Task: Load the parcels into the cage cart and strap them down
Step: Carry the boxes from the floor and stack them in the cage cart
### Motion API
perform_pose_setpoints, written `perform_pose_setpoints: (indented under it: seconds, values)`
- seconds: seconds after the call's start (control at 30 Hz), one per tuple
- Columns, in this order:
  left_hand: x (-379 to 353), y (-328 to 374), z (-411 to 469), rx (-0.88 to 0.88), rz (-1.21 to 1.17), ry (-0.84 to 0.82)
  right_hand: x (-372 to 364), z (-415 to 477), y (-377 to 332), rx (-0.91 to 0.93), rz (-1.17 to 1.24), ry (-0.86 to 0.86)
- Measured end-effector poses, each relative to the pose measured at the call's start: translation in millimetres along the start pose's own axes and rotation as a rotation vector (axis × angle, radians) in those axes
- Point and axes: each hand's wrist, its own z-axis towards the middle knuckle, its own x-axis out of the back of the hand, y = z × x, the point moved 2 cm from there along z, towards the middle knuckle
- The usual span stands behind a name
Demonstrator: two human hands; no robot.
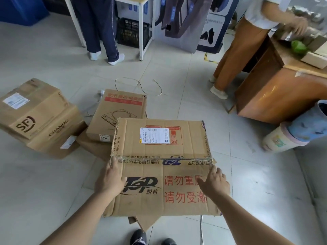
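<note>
A large cardboard parcel (159,145) with a white shipping label and red print fills the middle of the view. My left hand (110,179) lies against its left side, fingers straight. My right hand (214,181) lies against its right side the same way. Behind it to the left a flatter box (120,110) with a stove drawing lies on another carton. Further left an SF box (30,106) sits on a CHANDO box (58,137). No cage cart or strap is visible.
A thin cord (139,85) lies on the tiled floor behind the boxes. Two people stand at the back, one by a white table frame (141,29), one by a brown wooden counter (276,92). A pale bucket (290,133) lies at the right. My shoes (139,237) are below the parcel.
</note>
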Motion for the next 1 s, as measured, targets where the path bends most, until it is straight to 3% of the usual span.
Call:
perform_pose_setpoints:
  seconds: [0.13,0.27,0.4,0.73,1.0]
  values:
    - [-12.3,-4.5,8.1,0.156,-0.127,0.043,-15.5,21.1,8.8,-0.200,0.171,-0.074]
    - [-17.3,-5.5,13.4,0.325,-0.173,-0.001,-26.9,33.9,12.0,-0.216,0.264,-0.122]
    - [-12.9,-3.4,16.0,0.360,-0.240,0.041,-21.9,40.1,12.6,-0.206,0.272,-0.064]
    - [16.8,-5.3,-27.3,0.407,-0.358,0.223,31.4,36.3,-10.6,-0.004,0.230,0.089]
    - [61.5,-47.2,-91.6,0.537,-0.497,0.432,73.0,-5.1,-76.8,0.239,0.269,0.153]
